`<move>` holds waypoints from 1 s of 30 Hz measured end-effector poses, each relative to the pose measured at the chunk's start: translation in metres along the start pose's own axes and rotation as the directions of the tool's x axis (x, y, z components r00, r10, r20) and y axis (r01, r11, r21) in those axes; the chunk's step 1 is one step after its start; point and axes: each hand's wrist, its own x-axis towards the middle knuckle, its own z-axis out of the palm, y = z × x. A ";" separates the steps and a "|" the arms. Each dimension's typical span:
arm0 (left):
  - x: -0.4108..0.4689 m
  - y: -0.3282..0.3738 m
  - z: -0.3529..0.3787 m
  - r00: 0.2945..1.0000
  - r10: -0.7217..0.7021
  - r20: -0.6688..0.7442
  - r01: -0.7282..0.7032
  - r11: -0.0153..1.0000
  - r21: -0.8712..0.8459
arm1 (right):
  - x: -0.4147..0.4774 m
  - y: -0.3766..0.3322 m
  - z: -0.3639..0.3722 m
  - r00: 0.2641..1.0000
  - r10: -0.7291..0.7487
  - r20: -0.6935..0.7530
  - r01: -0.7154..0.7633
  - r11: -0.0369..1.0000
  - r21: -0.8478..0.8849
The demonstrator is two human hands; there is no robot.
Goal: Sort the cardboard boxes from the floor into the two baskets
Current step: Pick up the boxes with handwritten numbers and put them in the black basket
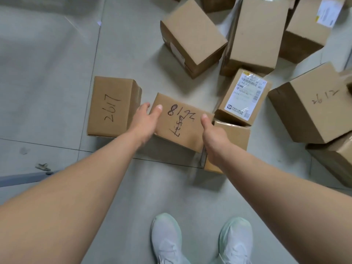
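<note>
A brown cardboard box with black handwriting (pixel 181 122) is held a little above the floor in the middle of the view. My left hand (pixel 145 121) grips its left end, thumb on top. My right hand (pixel 213 138) grips its right end, thumb on top too. Left of it a box marked 2617 (pixel 112 107) lies on the floor. A box with a white shipping label (pixel 243 96) stands to the right. No basket is in view.
Several more cardboard boxes lie on the grey tiled floor at the top and right, such as a plain one (pixel 192 35) and a large one with handwriting (pixel 312 103). A small box (pixel 234 138) sits behind my right hand. My white shoes (pixel 202 239) stand below.
</note>
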 end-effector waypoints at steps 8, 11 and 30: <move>0.024 -0.004 0.010 0.985 -0.164 0.045 0.170 0.969 -0.180 | 0.015 -0.006 0.006 1.000 -0.005 0.007 0.005 0.998 0.061; 0.006 0.017 -0.004 0.987 -0.158 0.023 0.159 0.950 -0.268 | -0.011 -0.023 0.003 0.999 -0.044 -0.014 0.044 0.998 0.043; -0.312 0.298 -0.262 0.878 -0.119 -0.463 -0.166 0.832 -0.529 | -0.441 -0.269 -0.065 0.763 -0.646 0.015 0.644 0.758 -0.099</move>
